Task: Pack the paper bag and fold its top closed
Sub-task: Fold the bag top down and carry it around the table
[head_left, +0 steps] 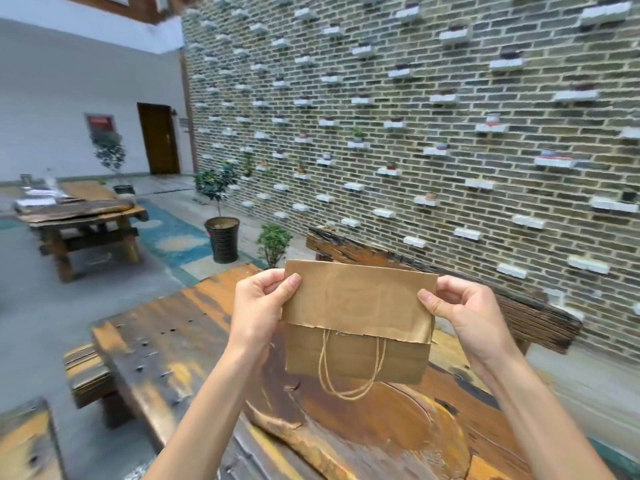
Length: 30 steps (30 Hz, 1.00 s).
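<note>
The brown paper bag (356,355) is held upright above the wooden table (173,341), with its top flap (360,303) folded down over the front face and its twine handle (349,368) hanging in a loop below the flap's edge. The upper left corner of the fold is pinched between thumb and fingers of the left hand (259,303), and the upper right corner is pinched likewise by the right hand (464,306). A brick wall (415,116) fitted with small white shelves is seen behind the bag.
</note>
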Available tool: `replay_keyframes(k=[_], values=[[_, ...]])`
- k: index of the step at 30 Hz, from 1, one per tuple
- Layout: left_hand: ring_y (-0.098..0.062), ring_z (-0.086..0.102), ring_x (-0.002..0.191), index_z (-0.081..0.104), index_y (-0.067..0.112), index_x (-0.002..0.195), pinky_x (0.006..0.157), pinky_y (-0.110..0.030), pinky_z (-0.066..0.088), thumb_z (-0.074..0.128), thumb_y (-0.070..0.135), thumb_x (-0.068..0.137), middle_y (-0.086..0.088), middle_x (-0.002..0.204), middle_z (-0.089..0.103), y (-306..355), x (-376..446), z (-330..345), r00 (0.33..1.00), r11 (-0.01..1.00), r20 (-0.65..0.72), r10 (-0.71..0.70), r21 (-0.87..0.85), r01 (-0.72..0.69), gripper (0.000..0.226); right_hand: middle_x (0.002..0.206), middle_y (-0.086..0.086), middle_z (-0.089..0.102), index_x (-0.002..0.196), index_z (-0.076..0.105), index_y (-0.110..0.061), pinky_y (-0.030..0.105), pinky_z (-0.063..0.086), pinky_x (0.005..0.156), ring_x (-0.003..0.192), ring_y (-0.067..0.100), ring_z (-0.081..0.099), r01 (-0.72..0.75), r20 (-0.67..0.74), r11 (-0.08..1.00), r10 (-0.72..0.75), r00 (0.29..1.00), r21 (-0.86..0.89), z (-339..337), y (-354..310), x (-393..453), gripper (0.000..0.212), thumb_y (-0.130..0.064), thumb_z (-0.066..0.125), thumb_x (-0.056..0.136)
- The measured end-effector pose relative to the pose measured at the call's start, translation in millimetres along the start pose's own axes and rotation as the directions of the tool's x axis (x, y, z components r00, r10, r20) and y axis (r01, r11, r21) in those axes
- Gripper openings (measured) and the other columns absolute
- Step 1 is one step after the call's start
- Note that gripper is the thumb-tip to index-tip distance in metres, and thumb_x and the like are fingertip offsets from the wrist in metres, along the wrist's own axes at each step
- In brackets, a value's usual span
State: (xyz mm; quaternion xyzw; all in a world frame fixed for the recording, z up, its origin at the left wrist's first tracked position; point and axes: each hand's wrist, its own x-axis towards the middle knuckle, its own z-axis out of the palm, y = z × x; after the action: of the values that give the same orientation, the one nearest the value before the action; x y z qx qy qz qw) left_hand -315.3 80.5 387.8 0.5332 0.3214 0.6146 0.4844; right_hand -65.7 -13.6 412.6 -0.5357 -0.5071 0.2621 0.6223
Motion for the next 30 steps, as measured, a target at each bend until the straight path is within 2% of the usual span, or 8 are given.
replay_keyframes(k=[4, 8, 10, 15, 18, 24, 27, 30], values=[[-0.007, 0.07, 0.07, 0.075, 0.003, 0.094, 0.062, -0.015, 0.055, 0.065, 0.002, 0.088, 0.0, 0.077, 0.078, 0, 36, -71, 0.998, 0.999, -0.044, 0.033, 0.014, -0.032, 0.011, 0.076, -0.001, 0.075, 0.077, 0.072, -0.01, 0.016, 0.056, 0.064, 0.071, 0.008, 0.067, 0.004, 0.09, 0.999, -0.008, 0.996, 0.053, 80, 9, 32, 0.016, 0.002, 0.067, 0.086], [-0.006, 0.07, 0.072, 0.075, 0.003, 0.096, 0.063, -0.015, 0.054, 0.065, 0.004, 0.089, 0.0, 0.081, 0.079, -10, 67, -129, 0.997, 0.999, -0.072, 0.038, 0.039, -0.035, 0.012, 0.083, 0.007, 0.073, 0.085, 0.071, -0.001, 0.027, 0.054, 0.075, 0.079, 0.015, 0.067, 0.001, 0.133, 0.995, -0.015, 0.991, 0.104, 143, 28, 56, 0.004, 0.001, 0.067, 0.086], [-0.007, 0.07, 0.073, 0.075, 0.003, 0.097, 0.065, -0.016, 0.056, 0.065, 0.004, 0.089, -0.001, 0.082, 0.079, -13, 81, -152, 0.995, 0.999, -0.092, 0.027, 0.039, -0.023, 0.013, 0.087, 0.009, 0.073, 0.089, 0.071, 0.001, 0.031, 0.054, 0.077, 0.081, 0.017, 0.067, -0.006, 0.146, 0.992, -0.012, 0.989, 0.126, 170, 35, 68, 0.006, 0.001, 0.067, 0.085], [-0.009, 0.069, 0.072, 0.075, 0.001, 0.097, 0.065, -0.019, 0.056, 0.066, 0.004, 0.089, -0.002, 0.081, 0.079, -19, 119, -203, 0.988, 0.999, -0.151, 0.021, 0.045, -0.015, 0.013, 0.086, 0.008, 0.076, 0.094, 0.072, 0.003, 0.019, 0.057, 0.064, 0.076, 0.012, 0.07, -0.023, 0.195, 0.99, -0.005, 0.981, 0.142, 233, 47, 98, 0.011, 0.005, 0.065, 0.086], [-0.009, 0.069, 0.072, 0.075, 0.001, 0.096, 0.065, -0.019, 0.056, 0.066, 0.004, 0.088, -0.002, 0.08, 0.079, -24, 143, -230, 0.982, 0.999, -0.186, 0.029, 0.049, -0.02, 0.012, 0.084, 0.004, 0.077, 0.095, 0.072, 0.003, 0.016, 0.056, 0.064, 0.075, 0.01, 0.071, -0.028, 0.231, 0.99, -0.004, 0.973, 0.136, 270, 56, 120, 0.013, 0.007, 0.064, 0.086], [-0.012, 0.07, 0.074, 0.075, 0.001, 0.095, 0.068, -0.021, 0.058, 0.068, 0.005, 0.087, -0.006, 0.084, 0.079, -39, 190, -284, 0.966, 0.997, -0.259, 0.018, 0.074, 0.001, 0.012, 0.095, 0.015, 0.077, 0.099, 0.072, 0.003, 0.023, 0.061, 0.071, 0.081, 0.017, 0.071, -0.016, 0.283, 0.996, -0.01, 0.959, 0.089, 342, 70, 167, 0.015, 0.004, 0.065, 0.087], [-0.015, 0.072, 0.076, 0.076, 0.002, 0.094, 0.07, -0.025, 0.059, 0.07, 0.006, 0.085, -0.009, 0.085, 0.08, -48, 221, -310, 0.959, 0.997, -0.284, 0.01, 0.077, 0.012, 0.011, 0.095, 0.013, 0.077, 0.099, 0.072, 0.001, 0.025, 0.061, 0.07, 0.082, 0.019, 0.072, -0.019, 0.302, 0.996, -0.007, 0.953, 0.084, 377, 79, 194, 0.014, 0.001, 0.064, 0.088], [-0.016, 0.072, 0.076, 0.075, 0.001, 0.093, 0.072, -0.027, 0.059, 0.071, 0.005, 0.084, -0.011, 0.085, 0.079, -58, 256, -336, 0.953, 0.997, -0.304, 0.007, 0.069, 0.015, 0.011, 0.095, 0.01, 0.078, 0.099, 0.074, -0.003, 0.029, 0.06, 0.077, 0.088, 0.021, 0.074, 0.016, 0.325, 0.999, -0.032, 0.945, 0.05, 416, 90, 224, 0.014, -0.002, 0.064, 0.09]])
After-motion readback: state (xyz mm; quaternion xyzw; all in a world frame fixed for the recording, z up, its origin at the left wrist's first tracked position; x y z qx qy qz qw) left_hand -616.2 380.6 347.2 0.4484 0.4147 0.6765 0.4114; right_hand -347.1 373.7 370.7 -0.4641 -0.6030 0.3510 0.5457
